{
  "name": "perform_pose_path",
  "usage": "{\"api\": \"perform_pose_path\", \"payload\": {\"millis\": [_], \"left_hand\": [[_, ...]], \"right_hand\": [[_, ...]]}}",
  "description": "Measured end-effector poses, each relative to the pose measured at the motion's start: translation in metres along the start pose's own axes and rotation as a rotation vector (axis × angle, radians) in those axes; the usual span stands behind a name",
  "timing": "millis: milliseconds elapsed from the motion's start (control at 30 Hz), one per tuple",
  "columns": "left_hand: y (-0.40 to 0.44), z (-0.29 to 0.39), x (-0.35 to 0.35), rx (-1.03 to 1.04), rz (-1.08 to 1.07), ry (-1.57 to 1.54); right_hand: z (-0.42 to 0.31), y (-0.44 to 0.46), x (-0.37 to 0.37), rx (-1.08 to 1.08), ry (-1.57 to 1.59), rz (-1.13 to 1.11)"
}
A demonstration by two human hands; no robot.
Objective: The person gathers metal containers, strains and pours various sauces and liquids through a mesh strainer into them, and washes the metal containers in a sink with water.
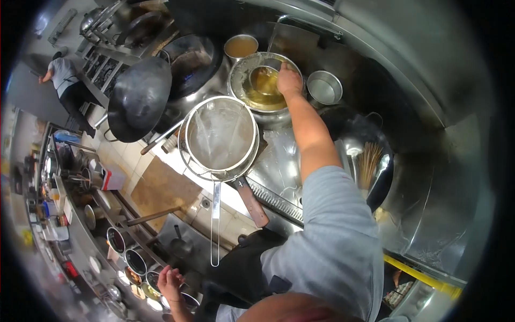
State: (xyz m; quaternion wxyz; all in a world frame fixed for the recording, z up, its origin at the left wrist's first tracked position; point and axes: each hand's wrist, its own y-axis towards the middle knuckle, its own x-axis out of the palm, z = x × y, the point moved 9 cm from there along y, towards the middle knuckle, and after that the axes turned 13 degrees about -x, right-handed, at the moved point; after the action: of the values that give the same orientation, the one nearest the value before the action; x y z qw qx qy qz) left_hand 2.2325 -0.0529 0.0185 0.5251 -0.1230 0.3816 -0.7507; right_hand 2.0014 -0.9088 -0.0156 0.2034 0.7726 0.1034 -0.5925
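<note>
My right hand (290, 81) reaches out to a wide metal pot (239, 70) of yellow oil. Its fingers are closed on the rim of a small metal bowl (254, 78), which is tilted inside the pot with yellow liquid in it. My left hand (170, 282) is low on the left, near several sauce containers, its fingers loosely bent and apart with nothing seen in them. Between me and the pot lies a round fine-mesh strainer (221, 134) on top of another strainer with a wooden handle (252, 204).
A pot of brownish liquid (241, 47) and a metal pot (324, 87) flank the oil pot. A tilted wok (140, 99) stands left; a bamboo brush (368, 161) rests in another wok at right. Another person (67, 80) is far left. Sauce pots (137, 261) line the left counter.
</note>
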Motion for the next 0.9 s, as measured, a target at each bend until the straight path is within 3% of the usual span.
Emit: {"api": "perform_pose_path", "payload": {"millis": [133, 200, 267, 300, 333, 400, 533, 700, 767, 867, 900], "left_hand": [[0.0, 0.012, 0.015, 0.002, 0.028, 0.084], [0.001, 0.016, 0.024, -0.014, 0.01, 0.081], [0.002, 0.018, 0.03, -0.022, -0.003, 0.07], [0.003, 0.017, 0.031, -0.023, 0.0, 0.086], [0.002, 0.017, 0.031, -0.024, 0.007, 0.101], [-0.002, 0.019, 0.034, -0.018, 0.011, 0.117], [-0.009, 0.019, 0.033, -0.025, 0.001, 0.093], [-0.019, 0.027, 0.04, -0.02, 0.006, 0.086], [-0.024, 0.031, 0.044, -0.025, 0.022, 0.092], [-0.026, 0.028, 0.042, -0.006, 0.045, 0.14], [-0.025, 0.026, 0.041, 0.0, 0.045, 0.144]], "right_hand": [[-0.003, -0.008, 0.026, 0.056, 0.064, -0.093], [0.013, -0.022, 0.04, 0.291, 0.235, -0.023], [0.024, -0.034, 0.085, 0.67, 0.887, -0.09], [0.021, -0.041, 0.105, 0.84, 1.249, -0.02], [0.02, -0.042, 0.12, 0.843, 1.255, -0.019], [0.008, -0.044, 0.148, 0.967, 1.782, 0.197], [0.006, -0.044, 0.144, 0.817, 1.827, 0.271], [0.003, -0.049, 0.139, 0.802, 1.96, 0.254], [0.002, -0.044, 0.144, 0.74, 2.244, 0.317], [0.009, -0.051, 0.145, 0.933, 1.975, 0.25], [0.009, -0.045, 0.128, 0.738, 1.943, 0.238]]}}
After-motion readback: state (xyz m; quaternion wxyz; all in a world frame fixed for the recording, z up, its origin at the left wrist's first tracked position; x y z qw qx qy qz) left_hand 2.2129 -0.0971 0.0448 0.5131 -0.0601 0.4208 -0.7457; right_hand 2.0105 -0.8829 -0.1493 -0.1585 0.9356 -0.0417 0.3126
